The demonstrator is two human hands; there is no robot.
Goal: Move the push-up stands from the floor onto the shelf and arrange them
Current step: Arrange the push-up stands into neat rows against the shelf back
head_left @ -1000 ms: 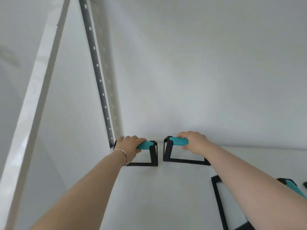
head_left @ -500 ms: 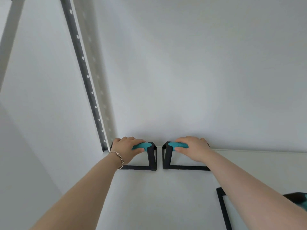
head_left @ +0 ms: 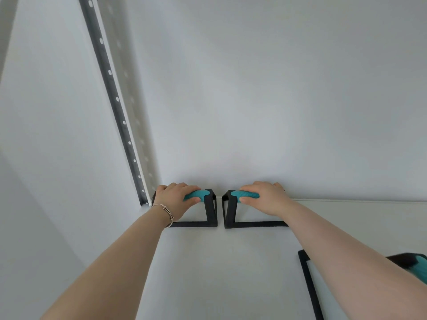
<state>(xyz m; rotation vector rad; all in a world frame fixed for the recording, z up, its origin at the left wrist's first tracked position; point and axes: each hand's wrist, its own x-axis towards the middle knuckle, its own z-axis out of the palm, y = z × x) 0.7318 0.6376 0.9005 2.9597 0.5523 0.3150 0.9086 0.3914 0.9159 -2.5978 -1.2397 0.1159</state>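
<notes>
Both black-framed push-up stands with teal foam handles, left one (head_left: 209, 207) and right one (head_left: 230, 209), sit on the white shelf (head_left: 219, 262) against the back wall, just apart. Left hand (head_left: 176, 199) and right hand (head_left: 265, 199) each clasp a handle. Since a half-second ago, stands unmoved; view shifted slightly.

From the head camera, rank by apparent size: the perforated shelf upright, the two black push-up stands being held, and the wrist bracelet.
1. Dark perforated metal shelf upright, largest.
2. The two black-framed, teal-grip push-up stands, left and right: they look alike, so no ranking between them.
3. Thin metal bracelet, smallest.
</notes>
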